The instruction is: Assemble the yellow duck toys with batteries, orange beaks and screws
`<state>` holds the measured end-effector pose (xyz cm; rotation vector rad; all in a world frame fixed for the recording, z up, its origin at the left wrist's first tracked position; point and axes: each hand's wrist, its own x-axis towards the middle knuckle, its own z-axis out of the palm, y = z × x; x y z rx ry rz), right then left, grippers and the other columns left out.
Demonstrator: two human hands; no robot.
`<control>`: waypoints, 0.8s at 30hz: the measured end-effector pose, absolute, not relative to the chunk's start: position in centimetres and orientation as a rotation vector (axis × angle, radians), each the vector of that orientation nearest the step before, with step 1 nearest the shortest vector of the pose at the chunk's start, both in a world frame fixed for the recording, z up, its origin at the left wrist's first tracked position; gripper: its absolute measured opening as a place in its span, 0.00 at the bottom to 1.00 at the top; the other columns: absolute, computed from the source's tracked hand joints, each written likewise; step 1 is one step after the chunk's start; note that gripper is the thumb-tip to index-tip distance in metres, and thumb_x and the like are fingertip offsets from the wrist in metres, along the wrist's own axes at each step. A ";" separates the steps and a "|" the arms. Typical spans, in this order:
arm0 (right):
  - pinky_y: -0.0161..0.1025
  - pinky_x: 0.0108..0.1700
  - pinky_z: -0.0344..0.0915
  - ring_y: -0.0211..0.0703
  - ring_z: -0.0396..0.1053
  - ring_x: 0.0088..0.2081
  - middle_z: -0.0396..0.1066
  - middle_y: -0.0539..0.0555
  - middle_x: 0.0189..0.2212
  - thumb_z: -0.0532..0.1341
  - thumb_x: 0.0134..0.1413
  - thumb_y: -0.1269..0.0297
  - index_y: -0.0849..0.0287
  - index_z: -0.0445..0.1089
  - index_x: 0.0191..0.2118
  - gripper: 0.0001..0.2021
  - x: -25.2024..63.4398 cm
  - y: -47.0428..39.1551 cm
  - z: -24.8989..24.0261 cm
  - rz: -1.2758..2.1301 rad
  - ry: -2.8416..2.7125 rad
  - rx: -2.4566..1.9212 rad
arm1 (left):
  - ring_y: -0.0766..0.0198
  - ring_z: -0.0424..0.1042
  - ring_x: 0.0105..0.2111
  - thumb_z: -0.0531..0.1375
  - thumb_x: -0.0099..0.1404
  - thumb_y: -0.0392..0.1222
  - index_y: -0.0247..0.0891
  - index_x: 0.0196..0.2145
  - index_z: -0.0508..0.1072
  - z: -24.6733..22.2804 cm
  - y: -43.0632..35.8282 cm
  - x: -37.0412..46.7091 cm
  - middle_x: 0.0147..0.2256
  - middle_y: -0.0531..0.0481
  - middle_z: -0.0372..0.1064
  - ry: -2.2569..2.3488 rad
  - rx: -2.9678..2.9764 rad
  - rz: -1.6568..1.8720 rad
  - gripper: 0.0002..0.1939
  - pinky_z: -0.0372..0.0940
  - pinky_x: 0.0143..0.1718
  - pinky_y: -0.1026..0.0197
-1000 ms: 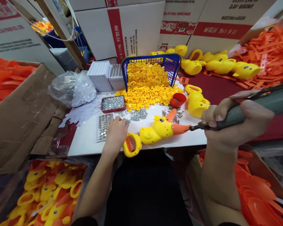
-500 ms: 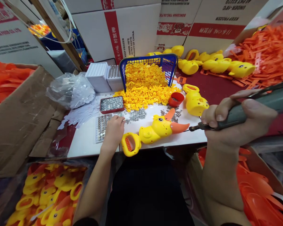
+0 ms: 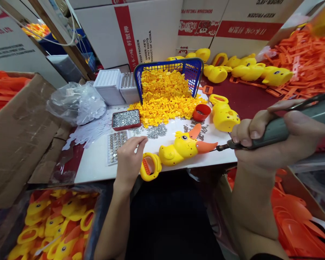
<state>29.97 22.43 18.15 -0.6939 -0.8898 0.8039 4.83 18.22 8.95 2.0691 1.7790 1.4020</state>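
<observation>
My right hand is wrapped round a grey-green electric screwdriver, its dark bit close to the orange beak of a yellow duck toy. That toy lies on its side on the white table top, its looped handle toward me. My left hand hovers beside the handle, thumb and fingertips pinched together; whatever they hold is too small to make out. Just beyond those fingertips lies a loose heap of small silver screws. A tray of button cells sits left of my left hand.
A blue basket spills yellow clips at the back. Near it stand a red tin of metal bits and a red cup. Another yellow duck body lies right. Boxes of finished-looking ducks and orange parts flank me.
My left hand has moved slightly right, away from the button-cell tray, with its pinched fingers now turned toward the duck. The right hand and screwdriver have barely moved. A blurred yellow object appears at top right.
</observation>
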 end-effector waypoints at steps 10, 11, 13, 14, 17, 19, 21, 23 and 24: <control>0.32 0.06 0.46 0.32 0.45 0.06 0.57 0.42 0.09 0.63 0.45 0.63 0.57 0.72 0.29 0.04 29.0 20.1 18.9 0.936 -0.986 -0.563 | 0.65 0.80 0.28 0.67 0.66 0.39 0.38 0.33 0.81 8.6 14.4 13.6 0.29 0.50 0.81 1.113 1.630 1.593 0.04 0.75 0.33 0.66; 0.33 0.07 0.48 0.32 0.47 0.06 0.58 0.42 0.09 0.63 0.48 0.62 0.57 0.73 0.30 0.05 29.1 19.7 18.9 0.965 -1.006 -0.545 | 0.64 0.80 0.28 0.67 0.65 0.41 0.38 0.32 0.81 8.6 14.3 14.3 0.29 0.50 0.81 1.089 1.578 1.599 0.05 0.76 0.33 0.65; 0.35 0.08 0.53 0.34 0.50 0.07 0.59 0.43 0.10 0.63 0.52 0.62 0.55 0.74 0.33 0.05 29.4 19.0 18.8 1.034 -1.068 -0.535 | 0.63 0.80 0.27 0.68 0.64 0.45 0.38 0.30 0.82 8.6 14.2 15.4 0.27 0.50 0.81 1.059 1.487 1.606 0.08 0.76 0.32 0.64; 0.36 0.09 0.55 0.34 0.52 0.08 0.60 0.44 0.11 0.64 0.54 0.61 0.54 0.75 0.34 0.05 29.6 18.6 18.8 1.062 -1.093 -0.529 | 0.63 0.80 0.26 0.69 0.64 0.46 0.38 0.29 0.82 8.6 14.2 15.7 0.26 0.50 0.81 1.047 1.453 1.610 0.09 0.76 0.31 0.64; 0.36 0.10 0.55 0.36 0.54 0.09 0.61 0.44 0.12 0.64 0.55 0.60 0.54 0.76 0.37 0.06 30.2 18.0 18.7 1.125 -1.142 -0.489 | 0.63 0.80 0.26 0.70 0.62 0.46 0.38 0.29 0.82 8.8 14.3 16.0 0.26 0.49 0.80 1.016 1.410 1.624 0.09 0.76 0.31 0.64; 0.36 0.10 0.54 0.36 0.54 0.09 0.61 0.44 0.12 0.64 0.54 0.59 0.54 0.76 0.38 0.07 30.4 17.9 18.7 1.135 -1.146 -0.471 | 0.63 0.79 0.25 0.71 0.61 0.45 0.38 0.29 0.82 8.8 14.2 16.0 0.26 0.49 0.81 0.995 1.415 1.645 0.08 0.76 0.30 0.64; 0.36 0.10 0.54 0.36 0.54 0.09 0.60 0.44 0.12 0.65 0.54 0.59 0.54 0.77 0.37 0.07 30.5 17.9 18.7 1.142 -1.137 -0.480 | 0.63 0.79 0.25 0.70 0.62 0.43 0.38 0.29 0.82 8.8 14.2 15.9 0.26 0.49 0.81 0.966 1.443 1.665 0.07 0.76 0.30 0.65; 0.36 0.10 0.55 0.36 0.54 0.08 0.60 0.44 0.11 0.66 0.53 0.59 0.54 0.77 0.36 0.07 30.5 18.0 18.7 1.145 -1.122 -0.492 | 0.64 0.79 0.26 0.69 0.63 0.41 0.37 0.30 0.82 8.7 14.1 15.9 0.27 0.49 0.81 0.934 1.494 1.680 0.05 0.76 0.29 0.65; 0.36 0.10 0.55 0.36 0.54 0.08 0.60 0.44 0.11 0.66 0.52 0.59 0.54 0.77 0.36 0.07 30.5 18.0 18.8 1.146 -1.112 -0.498 | 0.64 0.79 0.26 0.69 0.64 0.39 0.37 0.31 0.81 8.6 14.1 15.8 0.28 0.48 0.81 0.919 1.529 1.688 0.04 0.76 0.29 0.65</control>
